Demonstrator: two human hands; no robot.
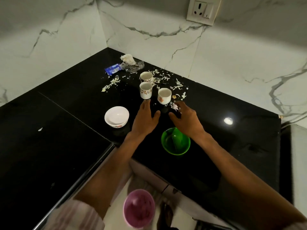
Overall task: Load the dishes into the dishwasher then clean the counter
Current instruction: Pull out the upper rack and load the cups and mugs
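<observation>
Three white flowered cups stand on the black counter (66, 113): a far cup (146, 76), a middle cup (146, 90) and a right cup (164, 96). My left hand (146, 117) reaches forward with straight fingers, its fingertips just short of the middle cup. My right hand (184, 117) is spread open beside the right cup, fingertips among some scraps. A white bowl (116, 116) sits left of my left hand. A green bowl (175, 141) with a green piece inside sits under my right wrist. Neither hand holds anything.
Vegetable scraps (162, 77) litter the counter around and behind the cups. A blue wrapper (113, 70), a clear bag (132, 66) and a white lump (127, 59) lie in the corner. A pink bin (139, 208) stands on the floor below. A wall socket (203, 10) is above.
</observation>
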